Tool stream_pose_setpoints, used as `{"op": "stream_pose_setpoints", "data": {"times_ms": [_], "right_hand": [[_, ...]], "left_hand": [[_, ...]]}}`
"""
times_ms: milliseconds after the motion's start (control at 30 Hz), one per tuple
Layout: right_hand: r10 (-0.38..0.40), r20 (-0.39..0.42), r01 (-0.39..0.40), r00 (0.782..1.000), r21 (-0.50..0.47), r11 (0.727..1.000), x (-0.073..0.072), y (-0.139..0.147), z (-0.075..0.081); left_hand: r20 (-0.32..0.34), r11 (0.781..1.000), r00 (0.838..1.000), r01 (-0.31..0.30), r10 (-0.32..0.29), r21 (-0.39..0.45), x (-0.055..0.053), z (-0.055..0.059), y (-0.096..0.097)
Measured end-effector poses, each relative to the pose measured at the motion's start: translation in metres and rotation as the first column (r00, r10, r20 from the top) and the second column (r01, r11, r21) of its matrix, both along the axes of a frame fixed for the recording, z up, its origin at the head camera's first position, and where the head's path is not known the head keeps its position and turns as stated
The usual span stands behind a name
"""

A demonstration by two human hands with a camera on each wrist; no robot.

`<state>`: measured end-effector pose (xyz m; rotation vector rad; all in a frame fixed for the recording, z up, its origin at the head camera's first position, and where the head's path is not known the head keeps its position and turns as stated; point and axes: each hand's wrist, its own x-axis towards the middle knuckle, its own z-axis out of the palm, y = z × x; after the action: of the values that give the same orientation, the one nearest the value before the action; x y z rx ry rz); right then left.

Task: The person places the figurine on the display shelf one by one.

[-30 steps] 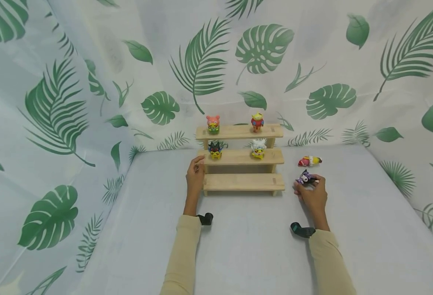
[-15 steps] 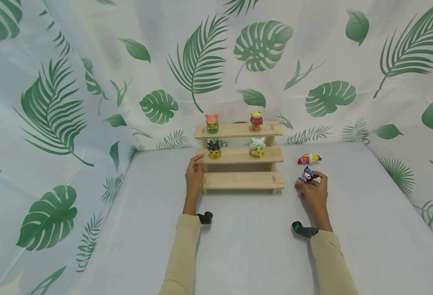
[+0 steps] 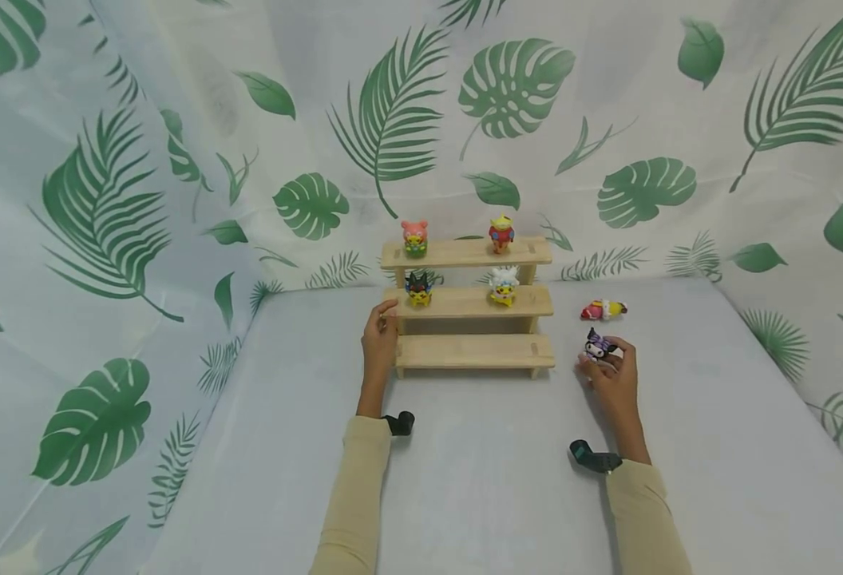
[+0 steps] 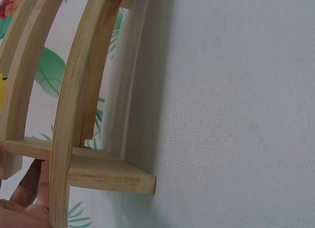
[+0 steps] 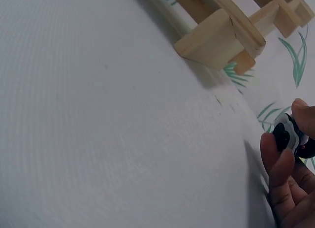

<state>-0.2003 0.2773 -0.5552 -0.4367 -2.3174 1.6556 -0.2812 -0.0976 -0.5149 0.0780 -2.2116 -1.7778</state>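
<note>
At the right of the head view my right hand (image 3: 614,375) pinches a small purple, black and white figurine (image 3: 597,346) between thumb and fingers, raised off the table. The right wrist view shows only part of that figurine (image 5: 288,134), between the fingertips. My left hand (image 3: 378,339) holds the left end of a three-tier wooden display stand (image 3: 475,351), at its middle tier. In the left wrist view its fingers (image 4: 43,183) are partly hidden behind the stand's wood. A red and yellow figurine (image 3: 603,310) lies on its side beyond my right hand.
A pink-hooded figurine (image 3: 415,238) and a red-and-yellow one (image 3: 501,234) stand on the top tier. On the middle tier are a black-eared figurine (image 3: 418,289) and a white-topped one (image 3: 504,286). A leaf-print cloth (image 3: 407,96) hangs behind the white table (image 3: 493,471).
The purple figurine has turned more upright in my right hand, its face now toward the camera. My left hand keeps its place at the stand.
</note>
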Motion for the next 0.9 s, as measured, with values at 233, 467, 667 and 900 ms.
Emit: {"op": "stream_pose_setpoints", "data": {"times_ms": [233, 467, 667, 900], "right_hand": [[-0.035, 0.003, 0.035, 0.999, -0.010, 0.999, 0.001, -0.003, 0.002], [-0.044, 0.055, 0.052, 0.998, -0.167, 0.985, 0.002, -0.003, 0.007], [-0.062, 0.100, 0.093, 0.993, -0.344, 0.935, 0.004, -0.005, 0.014], [-0.006, 0.008, 0.009, 1.000, -0.381, 0.925, 0.002, -0.015, 0.026]], "left_hand": [[-0.014, 1.000, 1.000, 0.009, -0.009, -0.007, -0.001, 0.000, -0.001], [-0.013, 1.000, 1.000, 0.027, -0.027, 0.006, 0.001, 0.000, -0.002], [0.005, 0.999, 0.999, 0.035, -0.035, 0.017, 0.001, -0.003, -0.003], [-0.014, 0.999, 0.999, 0.040, -0.040, 0.004, 0.001, -0.001, -0.003]]}}
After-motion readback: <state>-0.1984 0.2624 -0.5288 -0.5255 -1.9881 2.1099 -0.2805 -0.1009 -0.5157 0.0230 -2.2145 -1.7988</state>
